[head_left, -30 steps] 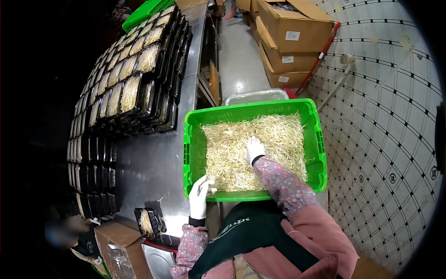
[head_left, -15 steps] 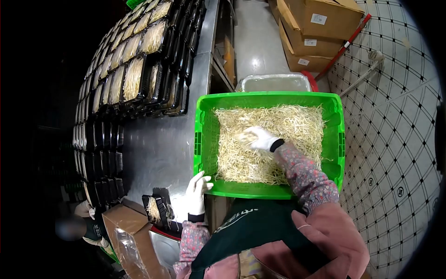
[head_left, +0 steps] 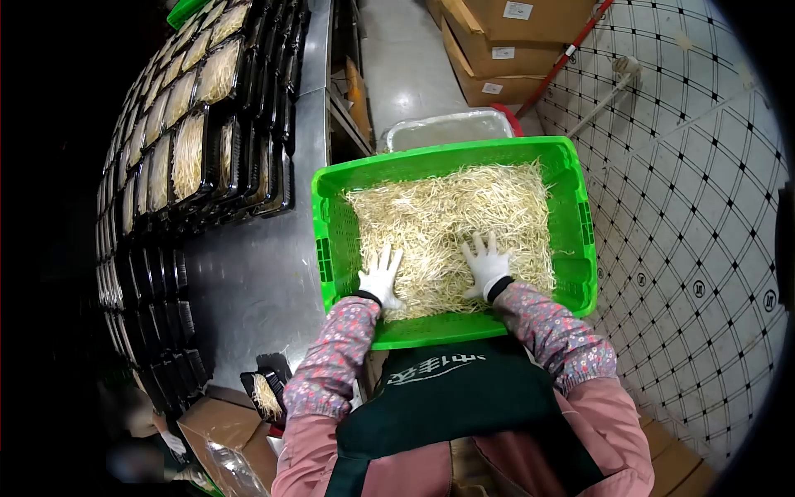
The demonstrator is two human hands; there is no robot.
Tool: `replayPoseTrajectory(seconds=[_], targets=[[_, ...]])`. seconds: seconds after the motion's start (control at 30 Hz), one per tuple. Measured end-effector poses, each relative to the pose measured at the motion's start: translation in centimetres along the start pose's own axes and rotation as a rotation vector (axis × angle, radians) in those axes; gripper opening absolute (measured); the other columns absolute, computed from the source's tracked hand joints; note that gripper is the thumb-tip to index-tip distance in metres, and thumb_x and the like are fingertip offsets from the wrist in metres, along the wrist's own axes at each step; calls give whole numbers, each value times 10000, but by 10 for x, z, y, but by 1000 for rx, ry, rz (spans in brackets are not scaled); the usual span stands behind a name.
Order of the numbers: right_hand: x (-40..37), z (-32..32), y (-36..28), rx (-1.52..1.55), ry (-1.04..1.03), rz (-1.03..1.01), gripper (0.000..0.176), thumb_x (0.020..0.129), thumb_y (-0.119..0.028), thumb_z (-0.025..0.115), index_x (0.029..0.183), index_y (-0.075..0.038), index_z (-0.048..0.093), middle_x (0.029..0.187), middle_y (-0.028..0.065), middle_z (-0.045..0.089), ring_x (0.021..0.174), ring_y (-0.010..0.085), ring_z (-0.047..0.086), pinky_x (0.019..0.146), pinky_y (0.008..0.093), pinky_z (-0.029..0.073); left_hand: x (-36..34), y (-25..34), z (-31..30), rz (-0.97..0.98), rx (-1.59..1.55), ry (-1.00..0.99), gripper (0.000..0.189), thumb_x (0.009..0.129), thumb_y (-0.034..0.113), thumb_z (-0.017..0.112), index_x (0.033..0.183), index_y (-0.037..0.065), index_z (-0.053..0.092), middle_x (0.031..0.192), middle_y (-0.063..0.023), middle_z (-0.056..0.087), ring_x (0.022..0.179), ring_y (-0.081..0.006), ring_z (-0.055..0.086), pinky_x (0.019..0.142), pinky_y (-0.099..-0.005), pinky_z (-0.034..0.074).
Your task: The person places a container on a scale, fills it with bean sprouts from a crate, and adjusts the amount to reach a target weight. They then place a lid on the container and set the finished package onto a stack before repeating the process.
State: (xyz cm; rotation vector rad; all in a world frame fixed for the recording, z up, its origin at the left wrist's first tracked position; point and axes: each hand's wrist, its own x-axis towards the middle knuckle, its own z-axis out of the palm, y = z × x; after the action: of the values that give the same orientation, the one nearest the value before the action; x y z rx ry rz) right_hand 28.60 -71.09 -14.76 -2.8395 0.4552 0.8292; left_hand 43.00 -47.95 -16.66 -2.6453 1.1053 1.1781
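Pale bean sprouts fill a green plastic crate in front of me. My left hand, in a white glove, rests on the sprouts near the crate's left front corner with its fingers spread. Also white-gloved, my right hand lies on the sprouts right of centre, fingers apart. Both palms face down, and neither hand grips anything. The fingertips show on top of the sprouts.
Left of the crate is a steel table bearing stacked black trays of sprouts. One black tray sits near the front, beside a cardboard box. Behind are cartons and a pale tub. A co-worker is at lower left.
My left hand has moved from the crate's front left rim onto the sprouts. My right hand has come back toward me and spread flat. The view has shifted and the crate appears slightly turned.
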Motion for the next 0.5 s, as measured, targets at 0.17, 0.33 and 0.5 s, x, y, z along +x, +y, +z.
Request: replayPoseTrajectory(seconds=[0.17, 0.33, 0.5], targets=[[26, 26, 40, 318, -56, -11, 530, 777, -152, 671, 1294, -178, 561, 1464, 132, 392, 1324, 358, 406, 1007, 509, 444, 22, 0, 32, -22, -82, 88, 1055, 635, 274, 851, 1506, 276, 256, 1496, -157, 315, 1285, -382, 443, 978, -517, 460], [8, -35, 56, 757, 166, -157, 450, 750, -115, 640, 1199, -118, 623, 1134, 145, 609, 1080, 335, 588, 952, 386, 481, -28, 5, -4, 162, -388, 526, 594, 703, 116, 720, 1274, 174, 566, 1183, -114, 583, 1054, -331, 605, 869, -407, 516], [48, -35, -14, 609, 126, -629, 586, 755, -86, 607, 1331, -153, 524, 1205, 106, 580, 1111, 315, 544, 967, 401, 461, -16, -13, 11, 224, -455, 400, 636, 705, 48, 681, 1318, 127, 532, 1332, -116, 525, 1177, -317, 550, 969, -367, 473]])
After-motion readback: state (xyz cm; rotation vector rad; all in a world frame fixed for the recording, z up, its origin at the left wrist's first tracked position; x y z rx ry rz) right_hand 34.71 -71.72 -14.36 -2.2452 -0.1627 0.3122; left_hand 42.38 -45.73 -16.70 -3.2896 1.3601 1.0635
